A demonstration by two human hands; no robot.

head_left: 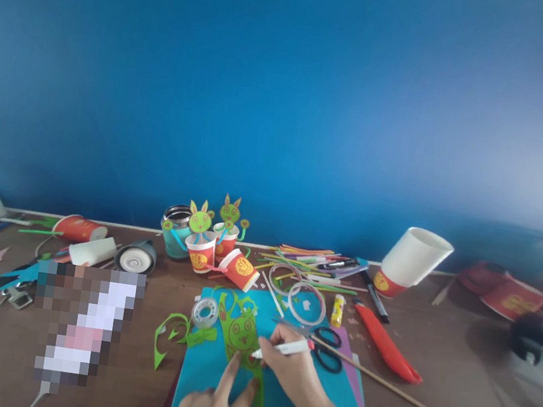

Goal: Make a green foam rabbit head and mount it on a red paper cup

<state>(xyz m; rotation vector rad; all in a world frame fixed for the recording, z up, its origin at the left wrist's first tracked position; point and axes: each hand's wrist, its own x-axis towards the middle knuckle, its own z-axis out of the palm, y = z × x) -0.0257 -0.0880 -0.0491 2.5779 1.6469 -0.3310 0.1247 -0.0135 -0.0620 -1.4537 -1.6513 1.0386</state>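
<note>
Place: from where I sit, I take this for a craft table in a room; home or classroom I cannot tell.
Wall: I see a broad, plain blue wall [284,111] behind the dark brown tabletop [138,394].
Supplies: I count black-handled scissors [329,370], a clear round tape roll [197,312], turquoise paper [201,365] and a white-barrelled marker [294,347].
Handiwork: I notice a green paper animal head [201,222] on a red-and-white paper cup [199,261].
Scraps: green paper offcuts [202,336].

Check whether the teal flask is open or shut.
Open: the teal flask has no lid on its mouth, where the metal rim and dark inside show.
</note>
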